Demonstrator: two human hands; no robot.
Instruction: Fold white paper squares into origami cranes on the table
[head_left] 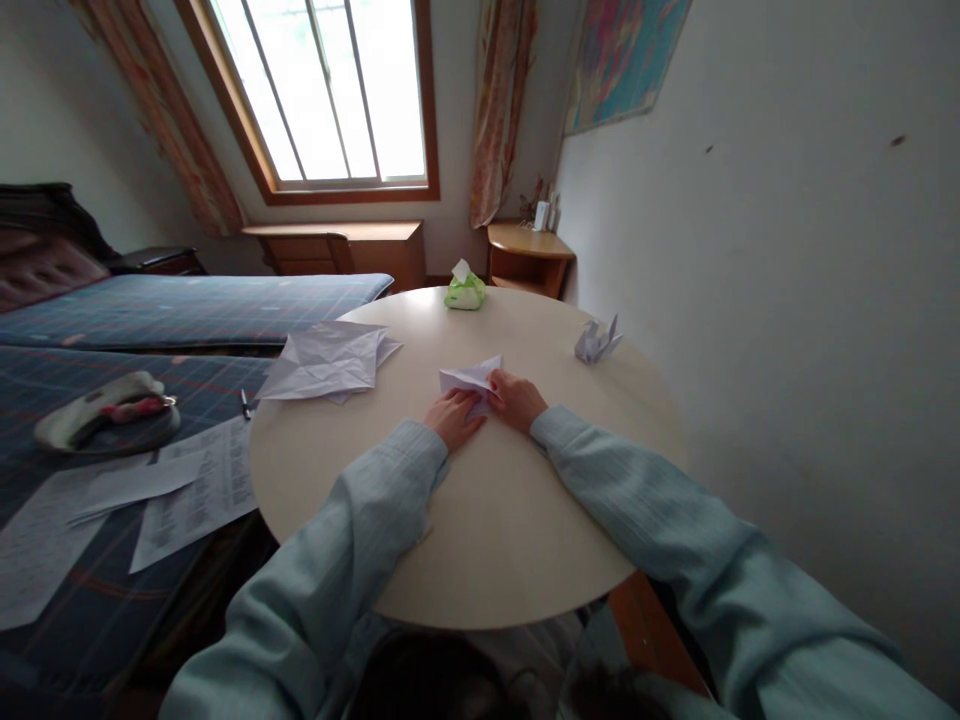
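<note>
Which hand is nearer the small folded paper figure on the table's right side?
Right. The right hand rests left of the paper figure, apart from it; the left hand lies farther left, beyond the right hand.

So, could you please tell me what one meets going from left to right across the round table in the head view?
creased paper sheets → left hand → right hand → folded paper figure

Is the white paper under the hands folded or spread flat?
Folded: the white paper shows a pointed flap and layered edges under the left hand and right hand.
</note>
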